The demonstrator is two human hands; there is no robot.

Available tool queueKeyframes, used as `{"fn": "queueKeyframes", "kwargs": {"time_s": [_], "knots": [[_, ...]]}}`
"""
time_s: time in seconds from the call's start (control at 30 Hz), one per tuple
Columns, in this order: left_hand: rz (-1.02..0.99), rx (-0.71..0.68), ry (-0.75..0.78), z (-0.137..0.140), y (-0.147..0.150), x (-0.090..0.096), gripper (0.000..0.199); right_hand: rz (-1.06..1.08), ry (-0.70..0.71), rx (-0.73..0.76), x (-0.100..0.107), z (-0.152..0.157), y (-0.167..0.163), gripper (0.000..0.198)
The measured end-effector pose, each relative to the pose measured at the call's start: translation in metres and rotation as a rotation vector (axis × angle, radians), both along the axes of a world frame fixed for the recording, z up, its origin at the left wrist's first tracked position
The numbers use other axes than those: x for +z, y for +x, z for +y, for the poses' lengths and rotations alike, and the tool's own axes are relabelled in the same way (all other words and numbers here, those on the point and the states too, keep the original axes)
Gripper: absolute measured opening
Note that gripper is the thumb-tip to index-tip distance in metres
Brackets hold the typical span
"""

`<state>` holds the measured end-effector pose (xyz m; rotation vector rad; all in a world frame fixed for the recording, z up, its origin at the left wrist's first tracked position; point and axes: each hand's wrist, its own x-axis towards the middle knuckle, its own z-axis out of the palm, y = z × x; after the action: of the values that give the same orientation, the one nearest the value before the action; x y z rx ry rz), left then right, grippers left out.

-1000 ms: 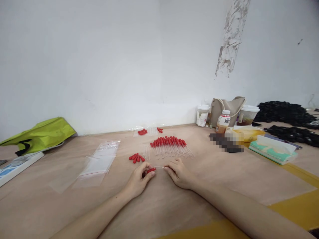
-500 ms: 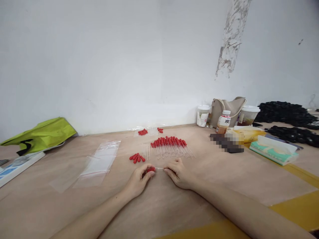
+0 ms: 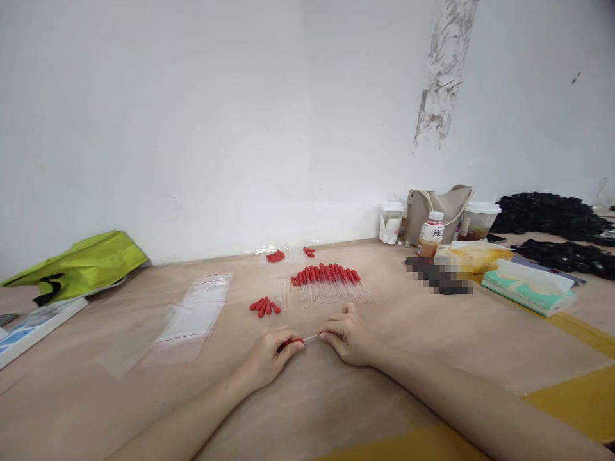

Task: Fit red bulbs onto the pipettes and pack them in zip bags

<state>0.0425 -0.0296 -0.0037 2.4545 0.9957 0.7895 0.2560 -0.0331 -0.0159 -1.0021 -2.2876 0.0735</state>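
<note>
My left hand [image 3: 275, 356] is closed around a red rubber bulb [image 3: 294, 342], most of it hidden by the thumb and fingers. A thin clear dropper tube [image 3: 311, 338] runs from the bulb to my right hand [image 3: 346, 338], whose thumb and fingers pinch its other end. Just beyond the hands lies a row of droppers [image 3: 331, 282], red bulbs pointing away and clear tubes toward me. Left of that row are several loose clear tubes [image 3: 285, 296] and a small heap of loose red bulbs [image 3: 265, 307].
Clear zip bags [image 3: 195, 314] lie left of the bulbs. Against the wall is clear plastic with more red bulbs [image 3: 275, 256]. Right stand a lidded cup [image 3: 391, 224], a bottle [image 3: 430, 235], a beige bag [image 3: 444, 208] and a tissue pack [image 3: 526, 288]. A green bag [image 3: 91, 259] lies far left.
My left hand has moved slightly down and right, its thumb now covering more of the bulb. The tube now slants up toward my right hand, and less of it shows.
</note>
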Motion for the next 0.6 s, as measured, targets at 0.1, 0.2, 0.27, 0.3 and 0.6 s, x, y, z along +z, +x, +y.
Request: {"fn": "queueKeyframes", "kwargs": {"time_s": [0.1, 0.2, 0.27, 0.3, 0.6], "knots": [[0.000, 0.043, 0.022, 0.000, 0.001, 0.000, 0.023, -0.022, 0.026, -0.035, 0.000, -0.003, -0.004, 0.021], [-0.009, 0.081, 0.053, 0.001, 0.001, 0.000, 0.023, -0.040, 0.052, -0.061, 0.002, -0.005, -0.007, 0.022], [-0.009, 0.089, 0.071, 0.001, 0.002, -0.001, 0.023, -0.060, 0.075, -0.056, 0.004, -0.005, -0.007, 0.022], [-0.004, 0.087, 0.073, 0.001, 0.002, -0.001, 0.023, -0.071, 0.087, -0.050, 0.005, -0.004, -0.008, 0.021], [0.021, 0.055, 0.057, 0.001, 0.001, -0.004, 0.022, -0.089, 0.109, -0.047, 0.002, -0.004, -0.014, 0.021]]}}
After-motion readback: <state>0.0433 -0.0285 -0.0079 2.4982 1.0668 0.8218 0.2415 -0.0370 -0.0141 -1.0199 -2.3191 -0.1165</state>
